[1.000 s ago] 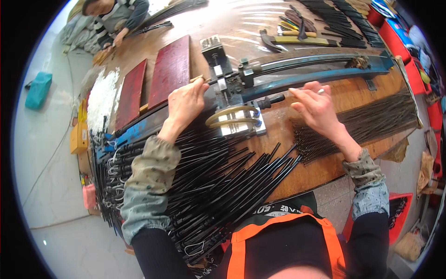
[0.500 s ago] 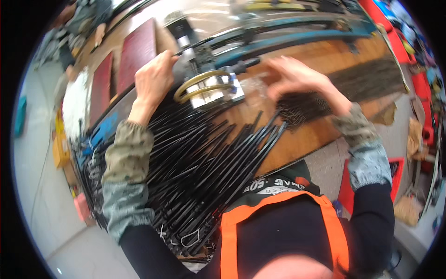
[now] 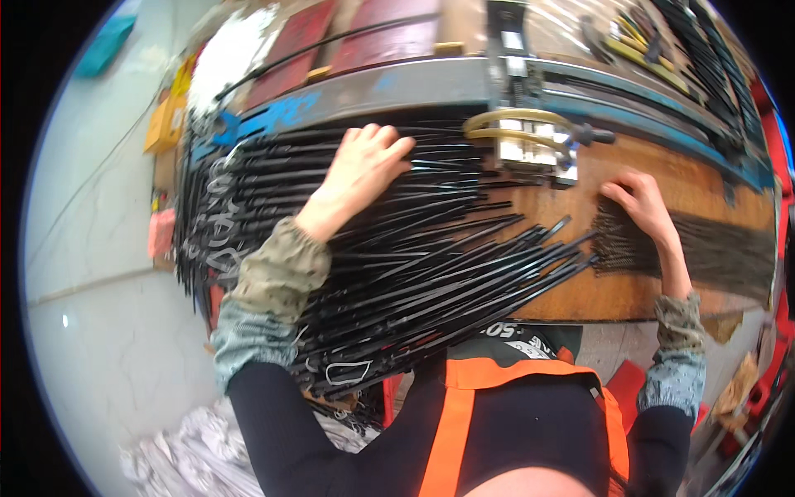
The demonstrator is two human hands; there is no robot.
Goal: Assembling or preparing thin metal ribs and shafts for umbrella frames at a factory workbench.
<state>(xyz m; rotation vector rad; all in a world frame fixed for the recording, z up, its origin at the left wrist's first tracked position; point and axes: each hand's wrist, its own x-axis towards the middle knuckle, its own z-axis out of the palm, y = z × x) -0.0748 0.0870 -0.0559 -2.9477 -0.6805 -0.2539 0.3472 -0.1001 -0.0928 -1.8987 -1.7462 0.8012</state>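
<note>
Handling the near black rods (image 3: 447, 288) probably calls for lightly pinching one at a time, since they cross and could snag. They lie on the wooden bench (image 3: 571, 305), slim and glossy, their right-hand ends uneven. The left hand (image 3: 362, 170) sits over them, fingers bent; the right hand (image 3: 643, 204) curls by the brown wires (image 3: 712, 258). I cannot tell whether either grips anything. Beyond stands a metal clamp (image 3: 530, 147).

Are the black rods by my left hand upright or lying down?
Lying down: the black rods stretch sideways across the wooden bench.
</note>
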